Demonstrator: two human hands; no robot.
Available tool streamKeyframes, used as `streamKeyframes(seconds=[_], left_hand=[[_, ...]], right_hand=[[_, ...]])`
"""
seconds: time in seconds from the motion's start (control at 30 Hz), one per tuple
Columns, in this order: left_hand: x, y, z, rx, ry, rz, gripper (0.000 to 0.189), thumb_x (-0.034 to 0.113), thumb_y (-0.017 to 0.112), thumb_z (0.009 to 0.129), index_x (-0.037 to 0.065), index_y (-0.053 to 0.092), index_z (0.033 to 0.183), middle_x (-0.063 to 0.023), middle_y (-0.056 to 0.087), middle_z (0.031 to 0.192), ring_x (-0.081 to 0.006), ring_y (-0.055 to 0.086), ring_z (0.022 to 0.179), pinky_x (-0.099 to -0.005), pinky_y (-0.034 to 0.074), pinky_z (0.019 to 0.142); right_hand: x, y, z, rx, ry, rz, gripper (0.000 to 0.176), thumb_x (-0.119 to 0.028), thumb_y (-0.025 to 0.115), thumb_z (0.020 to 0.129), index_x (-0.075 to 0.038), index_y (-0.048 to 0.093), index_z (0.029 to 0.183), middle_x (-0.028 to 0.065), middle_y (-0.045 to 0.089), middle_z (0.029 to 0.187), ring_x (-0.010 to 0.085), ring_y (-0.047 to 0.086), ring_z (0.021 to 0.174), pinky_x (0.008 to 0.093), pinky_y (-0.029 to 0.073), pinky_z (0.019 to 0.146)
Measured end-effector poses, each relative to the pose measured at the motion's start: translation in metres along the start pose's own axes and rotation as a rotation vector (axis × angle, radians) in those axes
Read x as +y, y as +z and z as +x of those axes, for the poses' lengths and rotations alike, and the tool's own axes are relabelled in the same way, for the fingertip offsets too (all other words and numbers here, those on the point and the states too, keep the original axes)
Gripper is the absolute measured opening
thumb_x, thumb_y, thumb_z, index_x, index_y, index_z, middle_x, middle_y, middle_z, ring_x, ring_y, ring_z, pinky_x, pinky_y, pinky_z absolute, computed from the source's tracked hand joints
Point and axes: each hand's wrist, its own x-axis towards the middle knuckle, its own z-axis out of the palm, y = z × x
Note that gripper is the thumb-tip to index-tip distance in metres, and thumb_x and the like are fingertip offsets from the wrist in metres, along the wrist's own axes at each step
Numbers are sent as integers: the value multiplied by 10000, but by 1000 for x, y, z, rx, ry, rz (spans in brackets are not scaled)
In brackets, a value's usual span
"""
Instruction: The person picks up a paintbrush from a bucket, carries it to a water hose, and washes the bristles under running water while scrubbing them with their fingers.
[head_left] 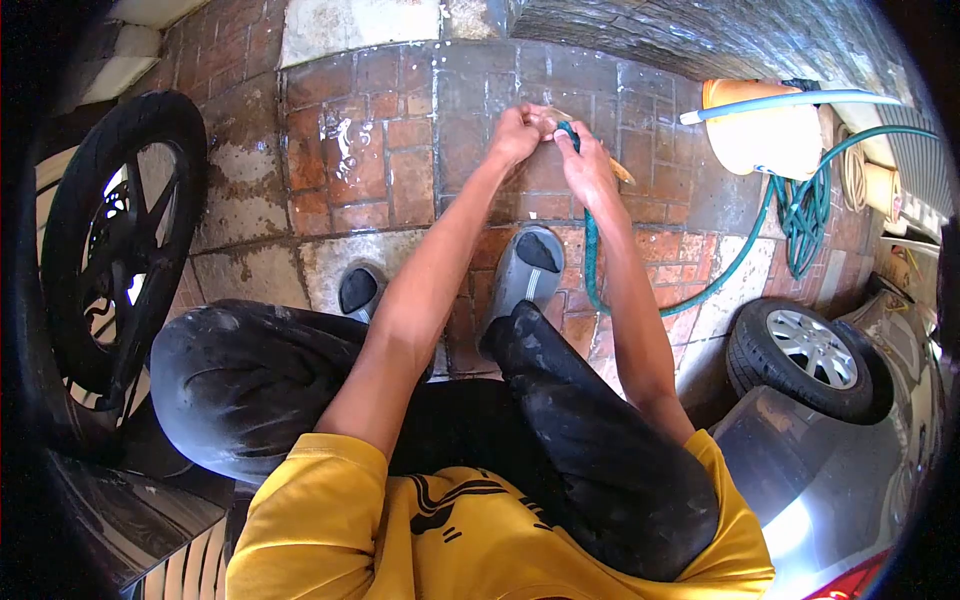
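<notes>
My right hand (587, 168) is wrapped round a green garden hose (592, 265), with its end poking out by the thumb. Close beside it, my left hand (516, 136) has its fingers curled at the far end of a narrow tan object (624, 172). That object runs behind my right hand and tapers to a point on the other side; I cannot tell its exact kind. Both hands are low over the wet brick floor (385, 160), in front of my grey shoes (527, 270).
The hose loops right to a tangled coil (803, 220) near a white and orange bucket (765, 130). A pale blue pipe (800, 102) crosses the bucket. A motorcycle wheel (185, 150) stands left; a car wheel (800, 350) and grey car body are at right.
</notes>
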Motion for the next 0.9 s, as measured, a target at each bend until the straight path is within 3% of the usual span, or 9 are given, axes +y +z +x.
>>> streamKeyframes(seconds=[0.17, 0.23, 0.33, 0.4, 0.47, 0.53, 0.7, 0.77, 0.9], left_hand=[[4, 1, 4, -32, 18, 284, 171, 73, 718, 912, -39, 688, 1038, -111, 728, 959, -161, 662, 850, -323, 541, 763], [8, 3, -7, 67, 128, 573, 209, 157, 711, 931, -32, 692, 1016, -121, 722, 889, -182, 671, 835, -359, 537, 771], [19, 5, -14, 16, 130, 604, 282, 257, 689, 955, -24, 703, 979, -135, 712, 825, -196, 676, 796, -384, 532, 751], [23, 8, -20, 22, 125, 522, 307, 281, 678, 962, -24, 710, 953, -134, 715, 802, -194, 678, 771, -383, 529, 730], [21, 8, -21, 27, 120, 440, 337, 306, 667, 970, -24, 717, 926, -134, 718, 780, -193, 679, 747, -382, 526, 709], [21, 7, -19, 95, 53, 389, 266, 242, 678, 942, -18, 710, 902, -205, 703, 778, -281, 698, 723, -427, 524, 696], [7, 6, -9, 154, 25, 457, 223, 222, 717, 907, 4, 743, 947, -183, 735, 810, -244, 720, 763, -387, 553, 731], [-18, 12, 4, 243, 184, 129, 160, 149, 740, 873, 32, 757, 980, -175, 749, 862, -260, 735, 832, -380, 569, 786], [-10, 4, 4, 10, 211, 188, 88, 94, 734, 893, 18, 739, 937, -96, 749, 875, -177, 698, 832, -352, 560, 823]], right_hand=[[20, 7, 2, 50, -28, -31, 443, -424, 543, 1018, -47, 605, 1243, 262, 698, 1051, 435, 661, 1033, 477, 484, 900], [21, 6, -2, 43, -45, -28, 445, -424, 546, 1017, -43, 604, 1240, 255, 698, 1027, 426, 665, 1009, 470, 486, 890], [19, 4, -4, -46, -8, 11, 439, -420, 554, 1016, -39, 602, 1230, 236, 688, 978, 399, 659, 947, 454, 485, 868], [14, -1, -9, -60, 29, 61, 476, -423, 540, 1005, -30, 587, 1268, 297, 673, 1138, 489, 619, 1112, 503, 474, 954], [18, -3, -8, -49, 34, 63, 475, -423, 540, 1005, -29, 587, 1267, 297, 674, 1138, 487, 622, 1109, 503, 475, 952], [20, -5, -7, -38, 35, 63, 475, -423, 541, 1006, -28, 586, 1266, 297, 675, 1138, 485, 624, 1107, 502, 476, 949], [18, -4, -8, -7, 14, 68, 462, -416, 541, 1008, -35, 589, 1265, 291, 673, 1156, 483, 621, 1116, 505, 472, 953], [17, -3, -9, 6, 15, 61, 459, -417, 540, 1008, -36, 590, 1260, 289, 674, 1153, 483, 621, 1115, 504, 472, 952], [10, -6, -14, -1, 27, 61, 459, -421, 544, 1008, -36, 591, 1253, 284, 678, 1143, 481, 621, 1114, 506, 473, 951]])
